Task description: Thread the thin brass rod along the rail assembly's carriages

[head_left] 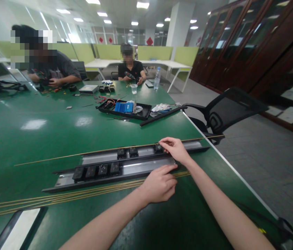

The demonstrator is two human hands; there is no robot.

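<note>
At the table's (96,132) near left corner, a dark slab with a pale face (18,229) is lying. Just beyond it, a few brass rods (91,192) are stretching from the left side toward the right edge.

The person's left hand (159,184) is resting over those rods, its fingers partly curled and its forefinger reaching to the right end of the near channel (146,166); I cannot tell whether it is gripping anything. Four black blocks (103,170) are sitting in a row in that channel's left half.

Directly behind, the far channel (99,159) is lying alongside, ending by the table's right edge. Two black blocks (133,151) are sitting near its middle and a third block (158,148) farther right, under the right hand (174,149). That hand is pinching thumb and forefinger together there, but whether on the block or on the long rod (58,158) is unclear. The rod is running along the far channel and poking past the right edge.

Farther back, a black strip (162,116) is slanting to the right edge beside a tray (146,111) carrying a blue pack (124,107). Toward the far edge, a cup (134,89) and a bottle (157,79) are standing, and two co-workers (65,69) are sitting.
</note>
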